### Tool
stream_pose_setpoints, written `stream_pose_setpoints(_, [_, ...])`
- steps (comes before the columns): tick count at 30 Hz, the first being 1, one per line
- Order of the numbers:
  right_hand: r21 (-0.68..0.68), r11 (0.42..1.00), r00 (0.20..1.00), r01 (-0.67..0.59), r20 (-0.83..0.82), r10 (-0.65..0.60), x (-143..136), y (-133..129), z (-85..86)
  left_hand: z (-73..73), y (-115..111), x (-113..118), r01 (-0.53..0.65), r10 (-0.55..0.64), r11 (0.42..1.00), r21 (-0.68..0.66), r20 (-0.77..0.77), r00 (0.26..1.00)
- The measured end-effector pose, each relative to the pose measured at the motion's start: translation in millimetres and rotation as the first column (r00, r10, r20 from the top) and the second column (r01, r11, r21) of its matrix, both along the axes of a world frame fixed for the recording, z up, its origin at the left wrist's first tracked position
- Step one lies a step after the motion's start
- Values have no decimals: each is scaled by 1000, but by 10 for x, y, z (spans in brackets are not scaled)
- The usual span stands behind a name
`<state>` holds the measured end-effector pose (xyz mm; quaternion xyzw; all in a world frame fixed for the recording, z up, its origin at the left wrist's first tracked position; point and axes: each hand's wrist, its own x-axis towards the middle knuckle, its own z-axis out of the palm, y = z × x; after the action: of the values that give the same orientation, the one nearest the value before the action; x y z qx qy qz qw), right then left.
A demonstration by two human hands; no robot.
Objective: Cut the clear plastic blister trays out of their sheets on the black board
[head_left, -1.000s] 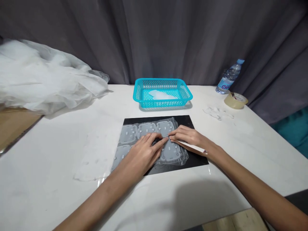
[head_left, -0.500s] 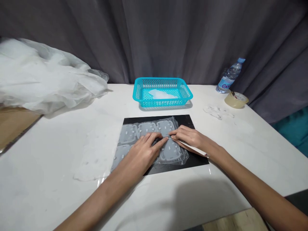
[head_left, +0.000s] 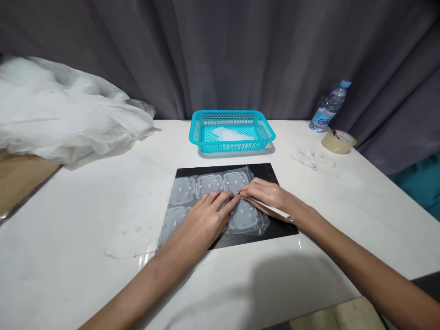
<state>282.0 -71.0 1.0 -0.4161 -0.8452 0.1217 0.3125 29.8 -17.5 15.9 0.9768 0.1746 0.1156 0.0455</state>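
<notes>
A clear plastic sheet with several rounded, moulded panels (head_left: 243,217) lies partly over a black mat (head_left: 264,170) and runs left onto the white table. My left hand (head_left: 209,214) is open and rests flat on the sheet, its index fingertip near the gap between two right-hand panels. In my right hand (head_left: 266,193), the fingers are closed in a pinch round a slim white pen-like tool (head_left: 275,210). Its tip meets the sheet beside my left fingertip; the shape of the tip is too small to tell.
A turquoise basket (head_left: 232,145) behind the mat holds some white, thin material. Crumpled white sheeting (head_left: 68,110) and cardboard (head_left: 24,178) lie at left. At right stand a water bottle (head_left: 329,109) and a tape roll (head_left: 338,143), with white scraps (head_left: 311,160) nearby.
My right hand has shifted slightly left with the white tool, bringing its fingertips closer to my left index finger. My left hand stays pressed on the sheet.
</notes>
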Motion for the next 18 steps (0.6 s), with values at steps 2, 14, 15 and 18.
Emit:
stream_pose_setpoints(2, [-56,997,995,51,-78,-55,-24,4,44,-11,9,8,11,-11,1000,13,-6,1000])
stream_pose_setpoints(14, [-335,937,930,101,-303,-209,-18,61,107,6,35,4,-17,16,996,-85,-13,1000])
stream_pose_setpoints(15, [-303,947,947,108,-258,-190,-15,49,114,12,33,2,-18,17,996,-85,-16,1000])
stream_pose_setpoints(18, [-160,985,983,59,-161,-85,2,6,115,33,13,-3,-12,11,998,-63,-28,1000])
